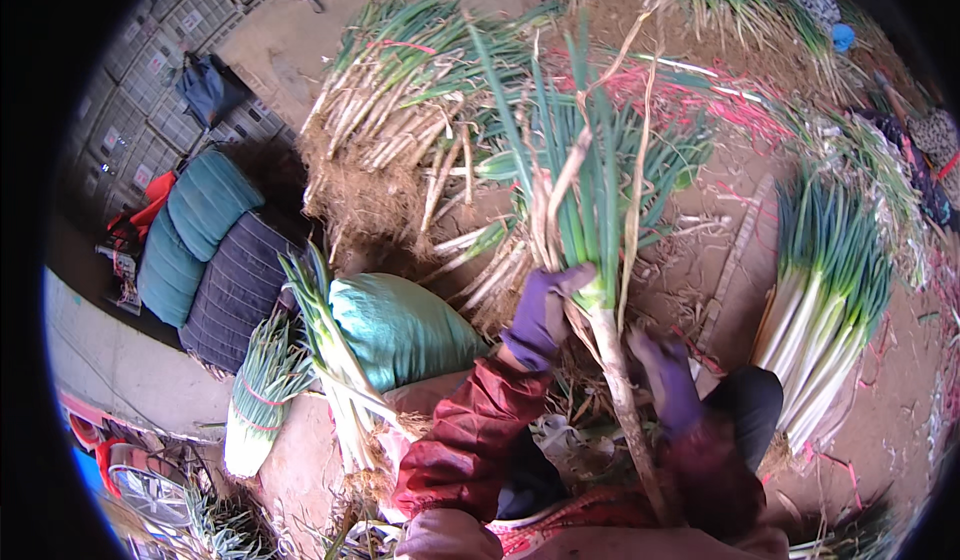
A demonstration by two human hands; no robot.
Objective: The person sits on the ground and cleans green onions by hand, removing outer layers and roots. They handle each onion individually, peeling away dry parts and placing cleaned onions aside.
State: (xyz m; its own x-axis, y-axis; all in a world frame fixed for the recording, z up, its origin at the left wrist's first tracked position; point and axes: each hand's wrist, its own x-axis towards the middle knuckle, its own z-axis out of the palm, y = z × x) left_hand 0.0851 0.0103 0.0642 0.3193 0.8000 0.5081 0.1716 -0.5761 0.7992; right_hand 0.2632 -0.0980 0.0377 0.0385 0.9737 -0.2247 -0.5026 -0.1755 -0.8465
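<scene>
My left hand (pixel 541 311), in a purple glove, grips a large Welsh onion (pixel 619 380) just below where its green leaves fan out. Its pale, soil-stained stem slants down towards my lap, and dry brown leaves (pixel 574 162) hang among the green ones. To the right of the stem is my right hand (pixel 666 383), also gloved and blurred. A dry leaf strip ends close to its fingertips; whether the fingers hold it is unclear. Beyond my hands lies a heap of untrimmed onions (pixel 375 117) with brown roots.
Cleaned onions (pixel 825 312) lie in a pile at right. At left are a tied bundle (pixel 259 402), loose onions (pixel 345 380), a green sack (pixel 401 327) and stacked cushions (pixel 217 200). Pink twine (pixel 675 98) litters the floor. Another person's patterned sleeve (pixel 937 140) shows at far right.
</scene>
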